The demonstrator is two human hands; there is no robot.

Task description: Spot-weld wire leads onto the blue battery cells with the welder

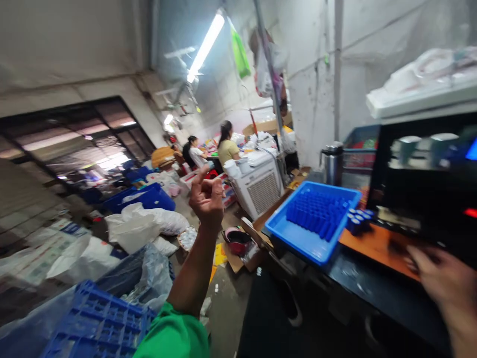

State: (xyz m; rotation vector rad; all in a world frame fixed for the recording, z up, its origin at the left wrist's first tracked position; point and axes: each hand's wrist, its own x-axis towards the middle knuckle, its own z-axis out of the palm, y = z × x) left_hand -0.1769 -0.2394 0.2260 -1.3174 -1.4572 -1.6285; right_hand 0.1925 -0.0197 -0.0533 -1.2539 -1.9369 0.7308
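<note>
My left hand (207, 199) is raised in the air left of the tray, its fingers curled and thumb drawn in; whether anything sits between them is too small to tell. My right hand (439, 271) is at the right, blurred, over the orange surface (383, 250) in front of a dark machine, and its fingertips are smeared. A blue tray (294, 237) on the bench holds rows of upright dark blue cylinders (316, 214). Several more blue cylinders with pale tops (358, 221) stand between the tray and the machine.
A steel flask (333, 164) stands behind the tray. A white air cooler (257, 186) is beyond the bench. Two people (226, 146) sit farther back. White sacks (137, 226) and a blue crate (100, 323) lie to the left, an open box (242, 253) on the floor.
</note>
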